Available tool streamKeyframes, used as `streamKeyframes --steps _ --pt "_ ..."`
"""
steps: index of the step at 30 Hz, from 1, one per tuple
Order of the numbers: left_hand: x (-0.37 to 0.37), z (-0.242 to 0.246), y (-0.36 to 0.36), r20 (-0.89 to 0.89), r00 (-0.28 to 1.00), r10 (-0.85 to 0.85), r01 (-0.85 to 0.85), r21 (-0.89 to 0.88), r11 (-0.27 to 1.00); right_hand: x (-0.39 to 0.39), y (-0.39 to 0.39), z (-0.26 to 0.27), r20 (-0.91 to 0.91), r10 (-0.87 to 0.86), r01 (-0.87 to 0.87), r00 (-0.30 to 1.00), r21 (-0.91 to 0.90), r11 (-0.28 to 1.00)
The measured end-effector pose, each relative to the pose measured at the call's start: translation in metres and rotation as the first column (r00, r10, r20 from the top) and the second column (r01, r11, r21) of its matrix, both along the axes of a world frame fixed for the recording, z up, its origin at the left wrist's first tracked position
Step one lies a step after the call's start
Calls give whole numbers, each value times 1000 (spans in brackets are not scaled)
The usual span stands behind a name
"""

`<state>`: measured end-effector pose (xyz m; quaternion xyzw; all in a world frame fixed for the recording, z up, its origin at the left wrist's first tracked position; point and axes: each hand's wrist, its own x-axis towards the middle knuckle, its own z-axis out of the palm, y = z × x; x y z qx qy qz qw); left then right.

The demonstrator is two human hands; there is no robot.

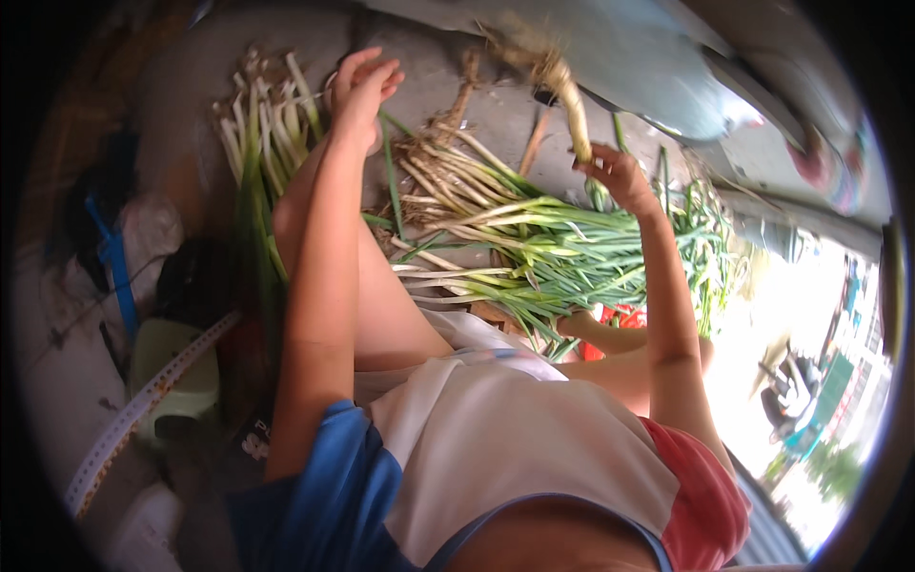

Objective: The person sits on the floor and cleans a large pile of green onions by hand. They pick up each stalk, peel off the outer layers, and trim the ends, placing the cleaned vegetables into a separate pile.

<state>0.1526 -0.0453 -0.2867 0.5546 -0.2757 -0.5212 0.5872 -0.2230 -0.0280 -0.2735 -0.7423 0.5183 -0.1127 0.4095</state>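
Observation:
My right hand [616,175] pinches a thick pale scallion stalk [572,107] between thumb and fingers; its root end points up and away from me. My left hand [363,89] is raised past my knee with loosely bent fingers, and nothing shows in its grasp. A thin green leaf [391,175] hangs just beside it, apparently apart from the fingers. Between my arms lies a large pile of scallions [572,243], roots to the left and green leaves to the right. Left of my left hand rests a bundle of whiter scallions [264,136], partly hidden by my leg and forearm.
A pale smooth panel [643,79] slants across the upper right. A wooden stick [535,143] lies on the floor behind the pile. On the left are a light green plastic stool [175,372], a rusty perforated metal strip [154,404] and a blue strap [114,250]. Bright daylight enters from the right.

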Motion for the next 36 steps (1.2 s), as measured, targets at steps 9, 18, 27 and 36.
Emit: streamKeyframes --steps 9,18,27,36 --pt "-176 134 70 322 733 -599 677 -430 597 -7 47 233 559 119 65 820 -298 952" --pt "-224 254 86 529 790 -309 594 -540 596 -10 89 324 472 107 210 875 -570 795" --pt "-235 295 85 464 813 -352 566 -483 669 3 109 239 143 -270 273 952 -793 545" --pt "-241 296 81 257 812 -525 581 -453 676 -6 113 239 189 -268 286 945 -876 389"
